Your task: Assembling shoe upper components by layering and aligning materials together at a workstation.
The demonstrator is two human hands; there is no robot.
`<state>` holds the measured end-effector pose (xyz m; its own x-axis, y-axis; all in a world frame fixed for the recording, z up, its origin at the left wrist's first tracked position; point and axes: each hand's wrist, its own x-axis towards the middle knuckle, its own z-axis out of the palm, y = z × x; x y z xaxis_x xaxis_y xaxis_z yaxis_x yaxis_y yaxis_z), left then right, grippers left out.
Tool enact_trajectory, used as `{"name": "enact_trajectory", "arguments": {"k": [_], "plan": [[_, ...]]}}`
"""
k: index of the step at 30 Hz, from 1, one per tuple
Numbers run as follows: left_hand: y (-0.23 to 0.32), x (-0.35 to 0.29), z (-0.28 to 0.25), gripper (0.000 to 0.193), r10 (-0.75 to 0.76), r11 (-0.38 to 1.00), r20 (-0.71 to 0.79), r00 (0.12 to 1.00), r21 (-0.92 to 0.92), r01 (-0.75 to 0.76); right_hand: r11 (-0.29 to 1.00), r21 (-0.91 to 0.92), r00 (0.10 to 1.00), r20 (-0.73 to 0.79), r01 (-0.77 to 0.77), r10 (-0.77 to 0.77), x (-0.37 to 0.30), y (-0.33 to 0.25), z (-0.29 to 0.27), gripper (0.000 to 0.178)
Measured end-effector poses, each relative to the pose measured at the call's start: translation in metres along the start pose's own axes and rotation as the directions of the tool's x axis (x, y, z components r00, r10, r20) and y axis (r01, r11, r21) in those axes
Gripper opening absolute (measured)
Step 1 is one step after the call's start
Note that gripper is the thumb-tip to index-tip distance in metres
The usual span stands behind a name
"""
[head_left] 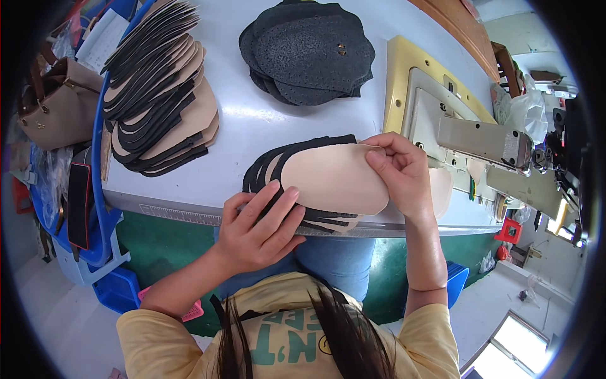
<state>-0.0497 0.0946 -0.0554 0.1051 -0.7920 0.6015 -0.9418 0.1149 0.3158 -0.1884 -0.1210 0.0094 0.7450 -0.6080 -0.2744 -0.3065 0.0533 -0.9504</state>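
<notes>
Near the front edge of the table lies a fanned stack of rounded beige pieces with black edging (pixel 259 170). The top beige piece (pixel 334 180) lies face up over it. My right hand (pixel 404 174) pinches this piece at its upper right edge between thumb and fingers. Spread across the lower left side of the stack, the fingers of my left hand (pixel 262 221) rest on the black edges and the top piece's rim. The left thumb sits low, close to the table edge. Whether the top piece is joined to those beneath cannot be seen.
A tall fanned pile of similar beige and black pieces (pixel 161 95) stands at the left. Black perforated pieces (pixel 306 50) are stacked at the back. To the right is a sewing machine (pixel 486 139) on a yellow-edged base. A ruler strip (pixel 177 213) runs along the table's front edge.
</notes>
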Motion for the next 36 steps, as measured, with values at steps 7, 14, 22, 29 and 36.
{"name": "enact_trajectory", "arguments": {"k": [7, 14, 22, 29, 36], "plan": [[0.004, 0.002, -0.002, 0.041, -0.024, 0.999, 0.086, 0.996, 0.039, 0.021, 0.629, -0.739, 0.884, -0.101, 0.240, -0.457, -0.011, 0.002, 0.020, 0.027], [0.004, 0.020, -0.019, 0.058, -0.021, 0.998, 0.244, 0.970, 0.055, 0.008, 0.312, -0.754, 0.727, 0.302, 0.578, -0.616, -0.041, 0.008, 0.011, 0.032], [-0.054, 0.116, -0.007, 0.020, 0.070, 0.992, -0.042, 0.997, -0.098, -0.074, 0.384, -0.910, 0.865, -0.059, 0.159, -0.498, -0.061, 0.012, -0.080, 0.028], [-0.100, 0.148, 0.019, 0.078, -0.066, 0.988, 0.193, 0.979, 0.147, 0.037, 0.311, -0.935, 0.794, -0.056, 0.171, -0.605, -0.058, 0.041, -0.087, 0.027], [-0.099, 0.139, 0.019, 0.066, 0.043, 0.963, 0.155, 0.987, 0.256, -0.082, 0.179, -0.975, 0.720, -0.033, 0.127, -0.693, -0.061, 0.043, -0.083, 0.027]]}}
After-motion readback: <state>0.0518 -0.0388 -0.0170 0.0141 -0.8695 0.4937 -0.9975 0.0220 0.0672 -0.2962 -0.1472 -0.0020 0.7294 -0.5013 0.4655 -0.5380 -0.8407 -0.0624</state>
